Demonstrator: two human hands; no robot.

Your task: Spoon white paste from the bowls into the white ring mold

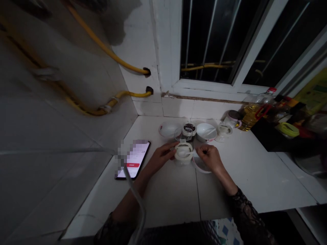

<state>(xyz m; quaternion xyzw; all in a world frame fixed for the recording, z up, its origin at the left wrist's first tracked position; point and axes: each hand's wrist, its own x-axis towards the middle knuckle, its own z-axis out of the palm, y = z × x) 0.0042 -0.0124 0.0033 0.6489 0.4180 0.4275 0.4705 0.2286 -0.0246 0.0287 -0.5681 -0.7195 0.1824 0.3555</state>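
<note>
A small clear jar with a white lid [183, 153] stands on the white counter [173, 194] in front of me. My left hand [160, 157] grips the jar's left side with curled fingers. My right hand [209, 157] is closed just right of the jar, fingers pinched near its lid; what they pinch is too small to make out. Under the right hand lies a white bowl [200, 165]. Behind the jar stand a second jar with dark contents [189, 131] and two white bowls [168, 129] [206, 132].
A phone with a lit screen [134, 159] lies at the left of the counter. Another small jar [224, 131], an oil bottle [251, 110] and other bottles stand at the back right beside a dark stove [281, 139]. Yellow hoses [112, 54] run along the left wall.
</note>
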